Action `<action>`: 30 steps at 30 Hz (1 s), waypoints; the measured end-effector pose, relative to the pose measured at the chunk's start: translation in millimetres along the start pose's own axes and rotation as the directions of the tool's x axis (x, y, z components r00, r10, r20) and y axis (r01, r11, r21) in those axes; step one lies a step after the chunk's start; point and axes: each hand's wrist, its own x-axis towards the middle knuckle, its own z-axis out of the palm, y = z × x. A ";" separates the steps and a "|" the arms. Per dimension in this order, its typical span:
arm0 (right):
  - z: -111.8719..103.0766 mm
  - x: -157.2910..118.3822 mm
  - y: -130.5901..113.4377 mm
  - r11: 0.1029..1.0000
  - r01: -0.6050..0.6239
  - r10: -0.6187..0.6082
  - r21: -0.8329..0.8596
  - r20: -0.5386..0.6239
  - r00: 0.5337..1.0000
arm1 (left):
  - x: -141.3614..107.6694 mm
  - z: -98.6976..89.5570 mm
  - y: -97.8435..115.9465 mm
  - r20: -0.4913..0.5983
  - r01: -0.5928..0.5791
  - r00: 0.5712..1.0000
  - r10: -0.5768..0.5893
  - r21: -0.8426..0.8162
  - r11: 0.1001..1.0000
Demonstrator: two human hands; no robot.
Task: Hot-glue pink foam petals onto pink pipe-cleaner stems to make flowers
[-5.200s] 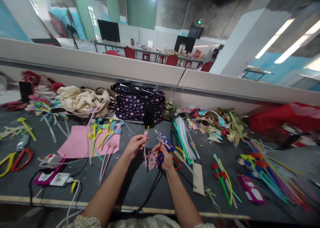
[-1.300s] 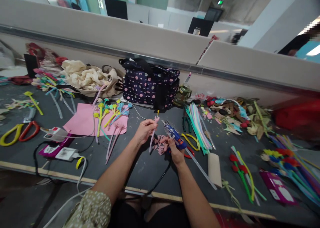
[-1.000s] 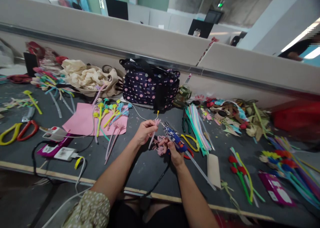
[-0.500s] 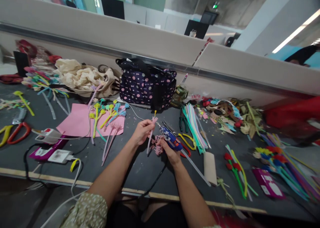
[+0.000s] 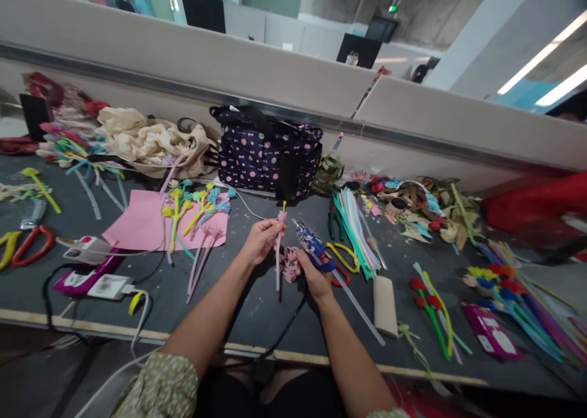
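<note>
Between the fingertips of my left hand [image 5: 262, 241] is a pink stem [image 5: 277, 265] with a small yellow tip at its top; it hangs nearly upright. My right hand [image 5: 317, 278] is closed around a blue patterned glue gun [image 5: 314, 247], its nozzle pointing up and left, a clear glue stick [image 5: 358, 308] sticking out behind. Pink petal-like pieces [image 5: 290, 264] sit by the fingers of my right hand, between both hands. The nozzle is a little right of the stem, apart from it. Yellow-and-red-handled tools [image 5: 343, 259] lie just right of the glue gun.
Behind my hands stands a dark dotted bag [image 5: 247, 161]. Pink paper [image 5: 137, 222] with yellow and blue flowers lies left. Pastel stems [image 5: 358, 231], a beige roll [image 5: 385, 306] and red flowers [image 5: 426, 302] are right. A black cable crosses the table's front edge.
The glue gun's nozzle has moved away from the stem, to the right. The stem in my left hand has turned more upright. The view has shifted slightly.
</note>
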 end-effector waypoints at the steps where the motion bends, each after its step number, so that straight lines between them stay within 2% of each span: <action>1: 0.2 -0.3 -0.4 1.000 0.006 -0.006 -0.002 0.002 1.000 | 0.2 0.0 -0.2 0.003 -0.001 1.000 0.001 0.005 1.000; 5: 2.4 -2.1 -5.4 1.000 0.013 -0.013 0.015 0.012 1.000 | 0.6 -0.1 -0.8 0.017 -0.008 1.000 0.008 0.006 1.000; 10: 4.9 -2.7 -9.2 0.998 -0.041 0.040 0.050 0.013 0.999 | -0.9 1.0 -1.3 0.037 -0.019 0.999 0.018 0.038 0.999; 23: 1.0 -1.5 11.1 0.998 -0.046 0.047 0.038 -0.016 0.999 | -1.5 2.6 -2.2 0.055 -0.052 0.997 0.048 0.072 0.996; 30: 0.5 -0.3 13.6 0.996 -0.053 0.053 0.076 -0.003 0.999 | -0.9 2.2 -3.9 0.065 -0.055 0.997 0.050 0.081 0.995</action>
